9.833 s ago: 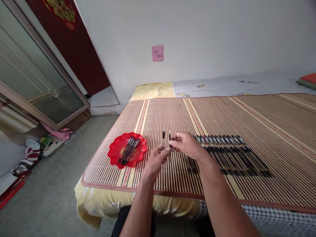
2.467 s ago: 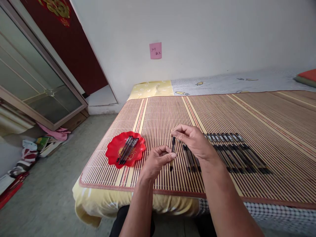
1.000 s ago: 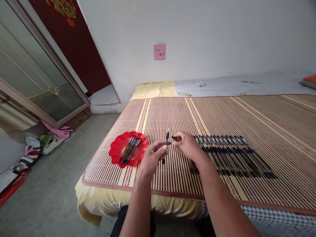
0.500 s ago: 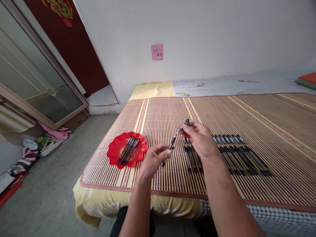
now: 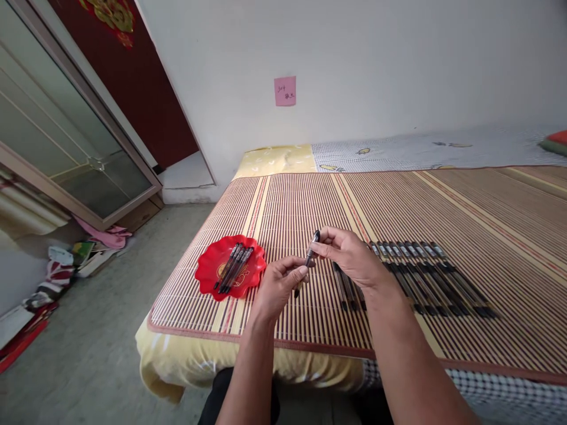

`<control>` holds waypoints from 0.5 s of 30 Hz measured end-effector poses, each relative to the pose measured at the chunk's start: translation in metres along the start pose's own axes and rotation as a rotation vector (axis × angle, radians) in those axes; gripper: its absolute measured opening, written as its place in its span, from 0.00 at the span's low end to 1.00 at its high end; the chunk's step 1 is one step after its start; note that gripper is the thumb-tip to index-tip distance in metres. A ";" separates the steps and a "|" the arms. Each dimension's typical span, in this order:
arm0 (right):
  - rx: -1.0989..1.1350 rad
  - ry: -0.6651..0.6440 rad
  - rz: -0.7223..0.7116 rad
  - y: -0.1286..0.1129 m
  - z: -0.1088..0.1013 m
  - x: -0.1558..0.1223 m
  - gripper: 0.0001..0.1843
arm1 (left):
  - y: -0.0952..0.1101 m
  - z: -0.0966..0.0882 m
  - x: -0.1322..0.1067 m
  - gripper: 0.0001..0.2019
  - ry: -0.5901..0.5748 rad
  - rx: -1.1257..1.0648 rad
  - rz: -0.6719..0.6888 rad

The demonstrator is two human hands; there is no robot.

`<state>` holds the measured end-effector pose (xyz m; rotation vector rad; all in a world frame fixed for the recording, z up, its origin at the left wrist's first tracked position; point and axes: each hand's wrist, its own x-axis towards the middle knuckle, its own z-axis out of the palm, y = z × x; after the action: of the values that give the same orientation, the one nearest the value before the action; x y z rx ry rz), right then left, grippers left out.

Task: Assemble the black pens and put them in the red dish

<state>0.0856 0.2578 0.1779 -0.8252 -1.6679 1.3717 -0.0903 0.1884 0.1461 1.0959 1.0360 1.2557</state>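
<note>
My left hand (image 5: 279, 283) pinches the barrel of a black pen (image 5: 309, 258) held tilted above the striped bamboo mat (image 5: 292, 206). My right hand (image 5: 349, 255) is closed on the pen's upper end, where the cap sits on it. A long row of several black pens (image 5: 425, 271) lies on the mat to the right of my hands, partly hidden by my right wrist. To the left, a red scalloped plate (image 5: 208, 271) holds several more black pens (image 5: 233, 268).
The mat covers a bed with a yellow sheet (image 5: 274, 160) and checked cloth (image 5: 398, 152) behind. A pink note (image 5: 284, 91) sticks to the white wall. A glass door (image 5: 57, 136) and scattered clothes and books (image 5: 71, 260) are on the floor at left.
Half a second ago my right hand held the cap away from the pen's bare tip. The cap now sits on the pen, and both hands have drawn together.
</note>
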 end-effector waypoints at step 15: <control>0.003 0.052 0.030 0.007 0.005 0.004 0.17 | -0.008 0.006 0.002 0.17 0.081 -0.043 0.015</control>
<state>0.0794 0.2606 0.1710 -0.8805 -1.6193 1.3616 -0.0832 0.1904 0.1396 1.0283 1.0587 1.3379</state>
